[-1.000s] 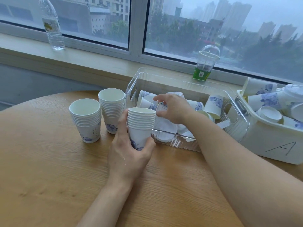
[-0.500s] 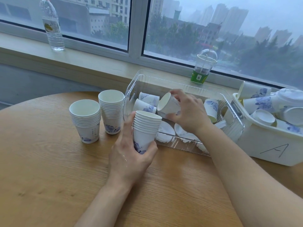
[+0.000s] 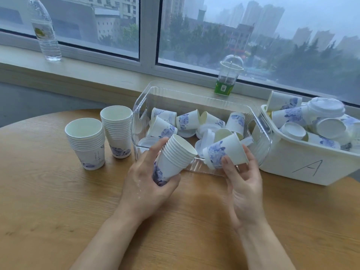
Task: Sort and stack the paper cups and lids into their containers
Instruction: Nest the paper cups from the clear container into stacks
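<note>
Short stack (image 3: 85, 142): nested cups standing upright on the table (image 3: 48, 201), far left; this part looks done.
Tall stack (image 3: 116, 131): nested cups upright just beside the short stack, close to the clear bin's left wall.
Left hand (image 3: 145, 184): fingers curled round a held stack (image 3: 173, 158) of nested cups, tilted with its mouth toward the right.
Right hand (image 3: 242, 184): pinches one loose cup (image 3: 224, 152) on its side, base pointing at the held stack's mouth, not yet inside.
Clear bin (image 3: 261, 133): several cups lying tumbled over flat white lids; still unsorted.
White bin (image 3: 303, 170): marked A, heaped with more cups and a lid, untouched.
Progress: roughly midway by my judgement; no lids stacked yet.
Cup look: white paper with a blue flower print.
</note>
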`<control>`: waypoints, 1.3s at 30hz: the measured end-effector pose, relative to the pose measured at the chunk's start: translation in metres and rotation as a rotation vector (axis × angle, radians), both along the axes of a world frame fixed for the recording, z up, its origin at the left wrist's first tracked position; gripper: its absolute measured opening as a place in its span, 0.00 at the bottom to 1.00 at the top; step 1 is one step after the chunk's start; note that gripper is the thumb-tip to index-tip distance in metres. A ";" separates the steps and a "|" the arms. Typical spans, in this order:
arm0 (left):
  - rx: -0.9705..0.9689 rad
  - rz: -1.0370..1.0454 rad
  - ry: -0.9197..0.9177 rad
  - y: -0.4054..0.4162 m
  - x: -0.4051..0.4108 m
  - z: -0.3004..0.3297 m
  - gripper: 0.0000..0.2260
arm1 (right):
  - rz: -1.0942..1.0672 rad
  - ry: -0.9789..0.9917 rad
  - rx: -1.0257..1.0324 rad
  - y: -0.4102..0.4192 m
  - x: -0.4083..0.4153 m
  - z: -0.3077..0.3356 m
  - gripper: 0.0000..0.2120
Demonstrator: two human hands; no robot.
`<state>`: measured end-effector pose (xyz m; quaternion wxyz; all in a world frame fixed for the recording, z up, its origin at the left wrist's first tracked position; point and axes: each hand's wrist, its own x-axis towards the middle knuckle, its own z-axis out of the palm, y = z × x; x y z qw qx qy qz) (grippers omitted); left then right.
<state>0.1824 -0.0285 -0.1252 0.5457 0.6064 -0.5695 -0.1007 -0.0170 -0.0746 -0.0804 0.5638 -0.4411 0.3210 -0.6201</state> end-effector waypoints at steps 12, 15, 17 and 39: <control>-0.045 -0.075 -0.319 -0.004 0.000 -0.010 0.34 | 0.117 -0.066 0.032 -0.005 0.002 -0.021 0.34; -0.029 -0.087 -0.328 -0.004 -0.001 -0.010 0.34 | 0.155 -0.035 0.019 -0.005 0.003 -0.023 0.32; -0.025 -0.091 -0.319 -0.004 -0.001 -0.010 0.34 | 0.170 0.010 0.000 -0.005 0.004 -0.024 0.31; 0.003 -0.146 -0.173 0.000 -0.003 -0.004 0.37 | 0.202 0.220 -0.116 -0.001 0.007 -0.025 0.35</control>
